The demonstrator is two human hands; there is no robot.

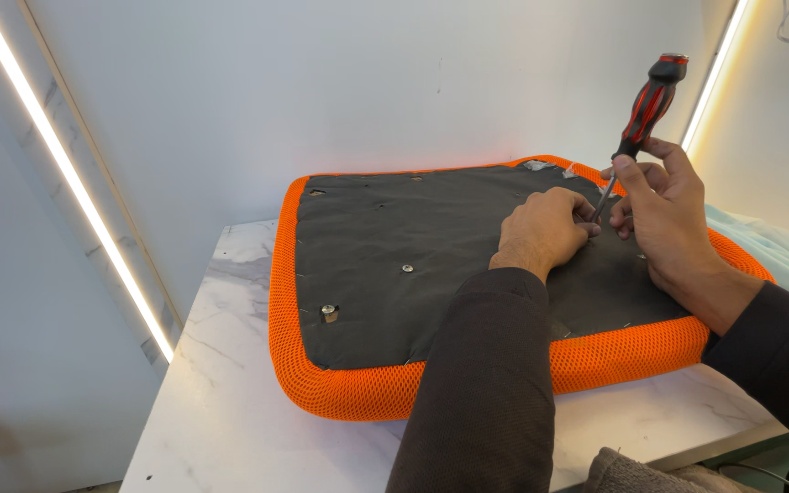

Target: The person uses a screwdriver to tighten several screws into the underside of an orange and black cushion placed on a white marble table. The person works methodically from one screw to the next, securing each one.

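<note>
An orange mesh seat cushion (340,388) lies upside down on a white marble table (221,402), its black fabric underside (385,228) facing up. My right hand (664,215) grips the steel shaft of a red and black screwdriver (648,105), which stands tilted with its tip down on the black fabric near the cushion's right side. My left hand (541,233) rests curled on the fabric right beside the tip, fingers pinched around the spot; what lies under them is hidden. A bolt (329,313) and a small screw head (407,268) stick out of the fabric at left.
A white wall stands close behind the cushion, with lit strips (75,183) at the left and another lit strip (712,78) at the right. Light blue cloth (778,251) lies right of the cushion. Grey fabric (632,475) bunches at the table's near edge.
</note>
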